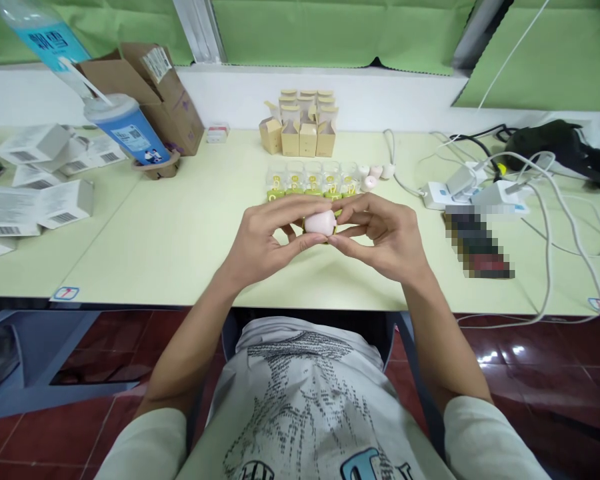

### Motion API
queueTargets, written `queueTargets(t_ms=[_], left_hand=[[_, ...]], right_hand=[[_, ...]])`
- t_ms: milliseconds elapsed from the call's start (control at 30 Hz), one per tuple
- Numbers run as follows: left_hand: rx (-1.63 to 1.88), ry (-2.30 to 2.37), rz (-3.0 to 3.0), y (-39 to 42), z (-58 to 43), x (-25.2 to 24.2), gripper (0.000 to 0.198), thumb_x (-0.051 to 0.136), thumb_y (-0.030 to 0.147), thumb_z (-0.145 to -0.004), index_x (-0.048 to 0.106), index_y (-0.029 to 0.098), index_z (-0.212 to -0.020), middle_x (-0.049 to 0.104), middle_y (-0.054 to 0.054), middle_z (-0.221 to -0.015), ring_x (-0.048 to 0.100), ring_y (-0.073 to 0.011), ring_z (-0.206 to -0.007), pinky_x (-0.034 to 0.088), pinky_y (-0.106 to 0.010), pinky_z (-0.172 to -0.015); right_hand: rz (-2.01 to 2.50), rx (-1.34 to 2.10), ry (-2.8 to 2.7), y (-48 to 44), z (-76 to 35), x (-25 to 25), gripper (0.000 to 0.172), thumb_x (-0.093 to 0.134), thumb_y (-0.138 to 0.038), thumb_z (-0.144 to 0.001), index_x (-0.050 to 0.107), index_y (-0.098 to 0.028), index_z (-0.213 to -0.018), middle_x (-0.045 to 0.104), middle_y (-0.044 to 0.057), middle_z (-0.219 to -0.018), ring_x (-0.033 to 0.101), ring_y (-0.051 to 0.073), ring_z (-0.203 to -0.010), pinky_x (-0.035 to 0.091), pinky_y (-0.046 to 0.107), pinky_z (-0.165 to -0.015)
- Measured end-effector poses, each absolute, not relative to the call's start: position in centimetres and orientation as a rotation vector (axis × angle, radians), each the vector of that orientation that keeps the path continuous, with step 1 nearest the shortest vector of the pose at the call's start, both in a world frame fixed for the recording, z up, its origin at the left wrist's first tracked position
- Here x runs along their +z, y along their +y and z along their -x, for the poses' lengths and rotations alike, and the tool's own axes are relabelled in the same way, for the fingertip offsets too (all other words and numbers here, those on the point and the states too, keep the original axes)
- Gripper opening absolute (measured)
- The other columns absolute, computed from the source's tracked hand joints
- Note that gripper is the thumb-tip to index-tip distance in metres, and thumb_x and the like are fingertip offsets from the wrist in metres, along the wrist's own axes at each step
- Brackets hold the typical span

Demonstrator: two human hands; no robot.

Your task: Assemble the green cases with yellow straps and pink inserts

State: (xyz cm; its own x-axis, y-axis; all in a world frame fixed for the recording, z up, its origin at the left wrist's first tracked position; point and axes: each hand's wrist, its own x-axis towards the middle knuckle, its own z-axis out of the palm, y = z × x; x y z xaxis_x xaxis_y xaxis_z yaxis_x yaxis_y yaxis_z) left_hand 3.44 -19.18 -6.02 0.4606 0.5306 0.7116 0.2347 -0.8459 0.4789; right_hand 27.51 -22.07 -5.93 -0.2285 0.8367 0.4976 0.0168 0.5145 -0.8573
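Between both hands, above the table, is a small pale pink rounded piece [320, 223]. Yellow-green bits show at its edges; its exact kind is unclear. My left hand [265, 237] pinches it with thumb and fingers from the left. From the right, my right hand [385, 233] closes thumb and fingertips on its edge. Just beyond the hands stands a row of clear cases with green bases [313, 183], partly hidden by the fingers. Several small white and pink rounded pieces [370, 180] lie at the row's right end.
Open small yellow boxes [307, 133] stand at the back. To the left are white boxes [40, 193], a blue cup [130, 130], a bottle [45, 40] and a cardboard carton [165, 100]. On the right, a power strip [440, 195] with white cables lies near a blurred-out object [480, 247].
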Motion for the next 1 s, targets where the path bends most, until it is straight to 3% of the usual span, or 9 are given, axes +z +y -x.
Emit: queueTargets(t_ms=[267, 433, 733, 1000], left_hand=[[1.405, 0.507, -2.429, -19.6, -3.7, -5.4, 0.029, 0.079, 0.042, -0.108, 0.086, 0.029, -0.133, 0.086, -0.007, -0.125, 0.084, -0.0194, -0.107, 0.071, -0.029, -0.084], [1.368, 0.498, -2.493, -19.8, -3.4, -4.9, 0.031, 0.078, 0.042, -0.108, 0.084, 0.033, -0.137, 0.084, -0.007, -0.124, 0.083, -0.0224, -0.113, 0.070, -0.038, -0.099], [1.320, 0.545, -2.509, -20.1, -3.0, -4.7, 0.029, 0.074, 0.045, -0.110, 0.084, 0.036, -0.135, 0.082, -0.006, -0.124, 0.082, -0.0245, -0.112, 0.070, -0.041, -0.094], [1.351, 0.620, -2.496, -20.1, -2.9, -4.6, 0.030, 0.077, 0.054, -0.107, 0.086, 0.036, -0.129, 0.082, -0.005, -0.122, 0.082, -0.0261, -0.111, 0.072, -0.046, -0.098]], right_hand=[[0.681, 0.675, -1.727, -21.7, -28.0, -6.5, 0.035, 0.104, -0.048, -0.080, 0.083, -0.028, -0.098, 0.069, 0.008, -0.119, 0.073, 0.027, -0.116, 0.078, 0.037, -0.071], [0.643, 0.625, -1.727, -21.6, -27.5, -6.7, 0.030, 0.103, -0.047, -0.080, 0.082, -0.030, -0.094, 0.064, 0.005, -0.105, 0.069, 0.024, -0.102, 0.076, 0.035, -0.065], [0.615, 0.663, -1.697, -21.8, -27.3, -6.5, 0.030, 0.105, -0.041, -0.080, 0.084, -0.030, -0.099, 0.066, 0.005, -0.106, 0.069, 0.021, -0.098, 0.076, 0.033, -0.068], [0.617, 0.705, -1.709, -22.3, -27.5, -6.0, 0.035, 0.103, -0.049, -0.083, 0.084, -0.028, -0.104, 0.069, 0.005, -0.109, 0.073, 0.020, -0.099, 0.077, 0.034, -0.076]])
